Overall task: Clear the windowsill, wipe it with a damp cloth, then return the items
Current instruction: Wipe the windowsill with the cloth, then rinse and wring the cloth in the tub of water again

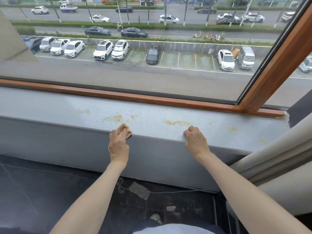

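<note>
Across the middle of the frame, windowsill [219, 132]: a grey-blue speckled ledge is seen running from the left edge to the right, below the glass.
stains [113, 118]: yellowish-tan smears are scattered over the windowsill. The largest is just above the cloth, another is just above the right hand, and smaller ones are seen towards the right end.
cloth [125, 130]: a brownish wad is pressed on the front edge of the windowsill, left of centre. A dark fringed edge is seen under it, and what that is cannot be told.
left hand [119, 146]: the fingers are wrapped round the cloth, and the forearm is stretched up from the lower left.
right hand [195, 141]: the fingers are clenched into a fist rested on the front edge of the windowsill, right of centre and well apart from the cloth. Nothing is seen held in it.
window frame [135, 97]: an orange-brown wooden bar is set along the back of the windowsill, with an upright at the upper right.
parked cars [103, 49]: a row is seen through the glass in the upper half.
floor [50, 191]: dark, along the bottom. A pale cable [120, 184] and a grey scrap [140, 190] are seen on it between the forearms.
</note>
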Demonstrator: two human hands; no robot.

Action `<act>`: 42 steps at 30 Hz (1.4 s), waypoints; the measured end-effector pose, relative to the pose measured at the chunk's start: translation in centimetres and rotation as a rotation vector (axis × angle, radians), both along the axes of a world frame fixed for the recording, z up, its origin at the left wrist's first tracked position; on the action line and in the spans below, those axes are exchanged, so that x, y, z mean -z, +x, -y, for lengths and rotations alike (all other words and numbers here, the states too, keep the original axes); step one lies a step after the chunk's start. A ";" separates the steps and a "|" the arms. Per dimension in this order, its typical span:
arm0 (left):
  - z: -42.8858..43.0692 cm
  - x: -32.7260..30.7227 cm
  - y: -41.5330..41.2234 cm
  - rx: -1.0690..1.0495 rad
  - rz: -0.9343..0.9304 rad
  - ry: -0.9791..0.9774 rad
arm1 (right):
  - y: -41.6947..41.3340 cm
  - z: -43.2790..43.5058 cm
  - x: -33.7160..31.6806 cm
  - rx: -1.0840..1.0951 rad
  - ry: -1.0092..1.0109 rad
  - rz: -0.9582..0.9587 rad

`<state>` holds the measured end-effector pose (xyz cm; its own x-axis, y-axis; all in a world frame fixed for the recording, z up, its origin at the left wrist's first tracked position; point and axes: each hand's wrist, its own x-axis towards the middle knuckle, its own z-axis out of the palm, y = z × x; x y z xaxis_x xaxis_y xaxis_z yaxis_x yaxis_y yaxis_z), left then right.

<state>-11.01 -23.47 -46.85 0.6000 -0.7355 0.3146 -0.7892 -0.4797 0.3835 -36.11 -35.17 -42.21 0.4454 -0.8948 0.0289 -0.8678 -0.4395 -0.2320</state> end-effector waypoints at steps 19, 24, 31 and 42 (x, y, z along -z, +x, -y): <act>-4.0 -3.0 -6.3 -0.149 -0.884 -0.087 | -1.0 -3.5 -0.7 -0.255 0.093 -0.034; -9.9 -4.3 -7.5 -0.250 -1.591 -0.465 | 0.3 -8.0 0.8 -0.320 0.379 0.092; -15.4 -3.9 -7.1 -0.172 -1.681 -0.550 | 5.4 -13.4 0.3 -0.228 1.065 0.410; -29.9 -4.5 -1.1 -0.279 -1.680 -0.711 | 14.0 -24.7 0.7 -0.251 1.155 0.391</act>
